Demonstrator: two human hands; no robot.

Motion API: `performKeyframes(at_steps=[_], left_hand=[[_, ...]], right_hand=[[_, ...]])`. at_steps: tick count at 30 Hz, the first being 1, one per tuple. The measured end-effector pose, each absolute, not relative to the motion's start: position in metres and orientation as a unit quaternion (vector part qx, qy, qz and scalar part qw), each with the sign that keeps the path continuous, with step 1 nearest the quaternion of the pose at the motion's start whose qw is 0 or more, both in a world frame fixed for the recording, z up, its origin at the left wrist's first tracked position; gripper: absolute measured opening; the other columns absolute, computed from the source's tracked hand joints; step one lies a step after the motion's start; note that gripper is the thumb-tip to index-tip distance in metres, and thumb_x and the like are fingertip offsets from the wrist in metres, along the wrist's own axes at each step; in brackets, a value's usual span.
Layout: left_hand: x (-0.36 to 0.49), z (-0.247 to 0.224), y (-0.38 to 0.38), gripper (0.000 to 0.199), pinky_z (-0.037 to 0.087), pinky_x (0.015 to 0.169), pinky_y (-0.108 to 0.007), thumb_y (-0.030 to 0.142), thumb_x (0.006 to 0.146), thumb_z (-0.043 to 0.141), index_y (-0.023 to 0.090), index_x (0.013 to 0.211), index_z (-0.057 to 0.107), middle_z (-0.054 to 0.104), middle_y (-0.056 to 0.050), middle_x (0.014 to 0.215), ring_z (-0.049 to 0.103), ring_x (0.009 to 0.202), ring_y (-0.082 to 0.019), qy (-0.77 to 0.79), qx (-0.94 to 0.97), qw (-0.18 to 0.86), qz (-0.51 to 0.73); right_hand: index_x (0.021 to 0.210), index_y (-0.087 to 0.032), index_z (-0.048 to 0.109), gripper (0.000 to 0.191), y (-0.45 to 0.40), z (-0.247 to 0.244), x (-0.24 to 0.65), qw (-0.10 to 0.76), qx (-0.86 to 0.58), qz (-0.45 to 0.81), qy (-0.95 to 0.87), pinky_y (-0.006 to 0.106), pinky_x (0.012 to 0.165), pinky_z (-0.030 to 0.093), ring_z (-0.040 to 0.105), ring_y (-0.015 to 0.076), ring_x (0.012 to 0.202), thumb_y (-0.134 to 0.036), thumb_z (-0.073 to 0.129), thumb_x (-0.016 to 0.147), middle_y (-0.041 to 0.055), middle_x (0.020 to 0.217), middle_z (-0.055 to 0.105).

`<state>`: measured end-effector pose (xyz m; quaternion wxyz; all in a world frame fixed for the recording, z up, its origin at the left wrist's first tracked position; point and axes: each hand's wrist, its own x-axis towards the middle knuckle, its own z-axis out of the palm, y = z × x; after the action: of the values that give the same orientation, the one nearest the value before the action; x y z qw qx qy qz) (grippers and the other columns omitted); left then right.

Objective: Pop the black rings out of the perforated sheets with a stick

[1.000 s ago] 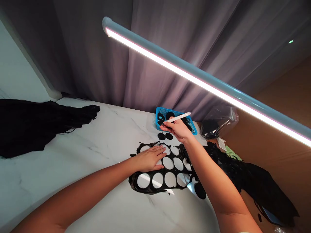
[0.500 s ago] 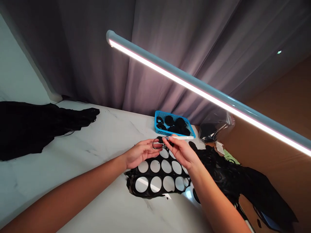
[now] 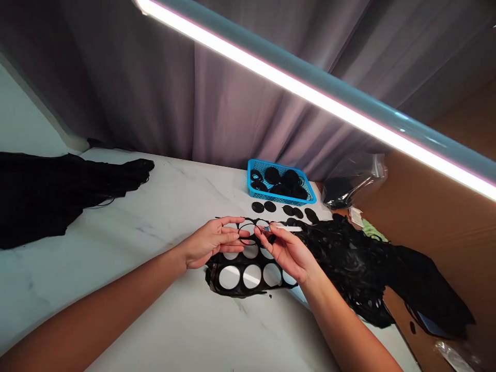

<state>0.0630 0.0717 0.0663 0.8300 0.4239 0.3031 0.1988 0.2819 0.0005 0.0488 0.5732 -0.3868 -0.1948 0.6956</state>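
the left hand [image 3: 211, 242] and right hand [image 3: 287, 253] meet just in front of the blue mesh tray [image 3: 271, 195], with a thin black ring [image 3: 247, 233] between them. the right thumb and forefinger close on the ring's right edge. the left fingers [image 3: 232, 230] extend toward its left edge; whether they grip it cannot be determined. a white marker [image 3: 289, 228] lies along the right fingertips; its hold is unclear. a black perforated sheet [image 3: 217, 274] lies beneath the hands on the marble table [image 3: 116, 217], farther from the tray than the black discs [image 3: 263, 207]. black offcuts [image 3: 349, 263] lie to the tray's right.
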Motion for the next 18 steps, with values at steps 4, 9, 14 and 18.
performKeyframes(at_steps=[4,9,14,18], left_hand=[[0.064,0.067,0.071,0.056,0.048,0.105,-0.047,0.026,0.089,0.071,0.014,0.137,0.046,0.07,-0.016,0.119,0.068,0.111,-0.027,0.303,0.433,0.826,0.196],[0.063,0.072,0.07,0.051,0.049,0.103,-0.046,0.027,0.093,0.066,0.015,0.138,0.045,0.069,-0.015,0.12,0.069,0.108,-0.026,0.303,0.442,0.823,0.186],[0.061,0.074,0.069,0.044,0.052,0.1,-0.044,0.024,0.098,0.057,0.014,0.139,0.044,0.069,-0.015,0.119,0.071,0.103,-0.024,0.304,0.436,0.826,0.186],[0.061,0.078,0.068,0.042,0.053,0.098,-0.042,0.026,0.099,0.054,0.014,0.138,0.045,0.069,-0.015,0.119,0.071,0.104,-0.025,0.312,0.427,0.828,0.185]], right_hand=[[0.08,-0.021,0.061,0.016,-0.002,0.048,0.282,0.557,-0.386,0.704,-0.215,0.033,0.105,0.051,0.067,0.0202,0.111,-0.025,0.077,0.079,0.003,0.097,0.072],[0.082,-0.02,0.06,0.017,-0.005,0.049,0.281,0.525,-0.391,0.724,-0.219,0.027,0.093,0.056,0.07,0.0187,0.103,-0.026,0.076,0.079,0.0051,0.099,0.072],[0.081,-0.019,0.062,0.016,-0.005,0.05,0.28,0.525,-0.372,0.738,-0.203,0.023,0.086,0.057,0.071,0.0161,0.096,-0.023,0.077,0.077,0.0055,0.097,0.072],[0.081,-0.018,0.063,0.015,-0.006,0.049,0.28,0.532,-0.362,0.739,-0.2,0.022,0.086,0.056,0.07,0.0143,0.095,-0.022,0.077,0.078,0.0054,0.096,0.072]])
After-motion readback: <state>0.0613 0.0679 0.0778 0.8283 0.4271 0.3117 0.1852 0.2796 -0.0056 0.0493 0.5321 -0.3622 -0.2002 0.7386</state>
